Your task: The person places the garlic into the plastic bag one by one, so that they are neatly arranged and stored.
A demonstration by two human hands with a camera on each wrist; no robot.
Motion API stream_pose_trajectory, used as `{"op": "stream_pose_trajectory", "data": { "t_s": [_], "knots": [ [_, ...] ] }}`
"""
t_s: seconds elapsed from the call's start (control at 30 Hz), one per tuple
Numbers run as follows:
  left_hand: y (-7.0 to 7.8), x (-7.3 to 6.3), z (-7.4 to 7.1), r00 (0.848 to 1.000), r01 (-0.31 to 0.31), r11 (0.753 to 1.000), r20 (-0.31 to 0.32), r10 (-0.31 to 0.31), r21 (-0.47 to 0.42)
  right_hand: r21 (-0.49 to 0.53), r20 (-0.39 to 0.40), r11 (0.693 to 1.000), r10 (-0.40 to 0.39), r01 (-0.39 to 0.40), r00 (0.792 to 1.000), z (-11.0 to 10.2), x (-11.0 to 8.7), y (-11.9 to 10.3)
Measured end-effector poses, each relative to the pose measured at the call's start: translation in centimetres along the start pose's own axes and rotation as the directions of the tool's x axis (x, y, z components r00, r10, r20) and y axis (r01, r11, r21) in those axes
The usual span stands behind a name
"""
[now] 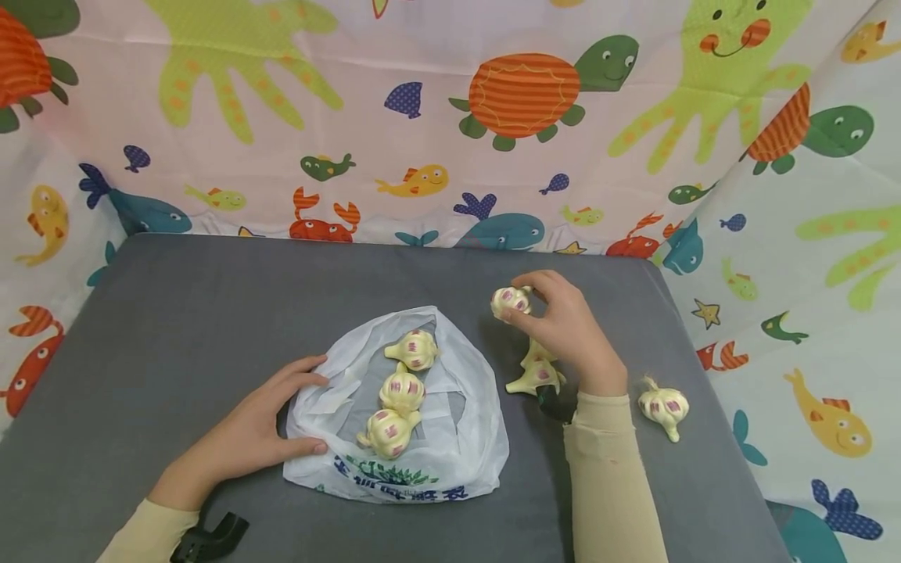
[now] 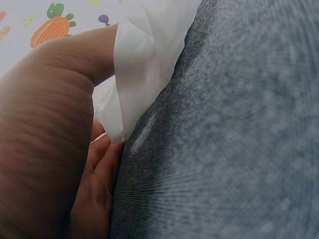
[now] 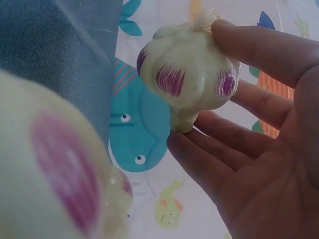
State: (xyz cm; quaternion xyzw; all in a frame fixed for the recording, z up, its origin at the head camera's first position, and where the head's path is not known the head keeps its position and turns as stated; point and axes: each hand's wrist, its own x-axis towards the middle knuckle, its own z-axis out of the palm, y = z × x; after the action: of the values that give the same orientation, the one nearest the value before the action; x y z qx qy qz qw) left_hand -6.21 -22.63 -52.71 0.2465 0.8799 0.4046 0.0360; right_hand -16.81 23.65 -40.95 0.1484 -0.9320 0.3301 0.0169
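Item: one garlic bulb (image 1: 508, 300), pinched root to stem in my right hand (image 1: 566, 324), raised beside the white plastic bag (image 1: 486, 438). Inside: three more bulbs (image 1: 402, 389). Bag's edge: my left hand (image 1: 263, 426) (spread, unclenched), probably steadying the opening.

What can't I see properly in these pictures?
Head view: garlic beside the white bag, partly covered by the right hand and black wrist piece.
Head view: the bag's writing, too creased to read clearly.
Left wrist view: the three bulbs inside the bag, hidden by its plastic.
Right wrist view: the nearest bulb, blurred and cut off by the left edge.
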Motion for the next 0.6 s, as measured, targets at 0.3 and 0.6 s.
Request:
{"op": "stream_pose_trajectory", "data": {
  "t_s": [0.3,0.6],
  "knots": [
    [0.3,0.0,-0.1,1.000,0.008,1.000,0.004,-0.008,0.010,0.002,0.029,1.000,-0.017,0.017,0.999,0.7,0.0,-0.7],
    [0.2,0.0,0.0,1.000,0.001,1.000,-0.003,-0.001,0.009,0.015,0.067,0.999,-0.051,0.050,0.996,1.7,0.1,-1.2]
  ]
}}
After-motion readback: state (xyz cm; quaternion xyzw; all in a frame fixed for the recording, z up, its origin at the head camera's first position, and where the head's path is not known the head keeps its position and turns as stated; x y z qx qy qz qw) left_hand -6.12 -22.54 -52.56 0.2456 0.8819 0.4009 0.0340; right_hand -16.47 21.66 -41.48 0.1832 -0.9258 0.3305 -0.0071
